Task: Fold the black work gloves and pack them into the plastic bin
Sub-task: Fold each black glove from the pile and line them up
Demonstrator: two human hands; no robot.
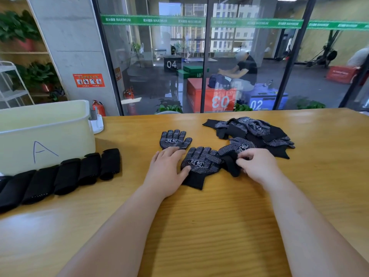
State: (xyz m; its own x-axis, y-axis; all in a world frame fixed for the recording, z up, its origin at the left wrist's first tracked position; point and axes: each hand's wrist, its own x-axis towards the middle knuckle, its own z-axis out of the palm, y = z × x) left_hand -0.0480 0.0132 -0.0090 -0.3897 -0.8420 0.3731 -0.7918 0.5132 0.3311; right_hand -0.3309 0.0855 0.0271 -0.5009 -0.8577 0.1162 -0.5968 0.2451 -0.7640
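Two black dotted work gloves lie flat in the middle of the wooden table: one (174,139) farther back, one (200,163) nearer. My left hand (166,170) rests flat across both, its thumb on the nearer glove. My right hand (254,164) pinches the black cuff of a third glove (232,154) just right of the flat ones. A loose pile of gloves (253,129) lies behind my right hand. Several folded gloves (67,175) sit in a row in front of the pale plastic bin (65,134) marked "A" at the left.
A small white stand with a grey clip (96,121) stands right of the bin. The table (209,216) ends at a glass wall at the back. Behind the glass are coloured numbered boxes and a seated person.
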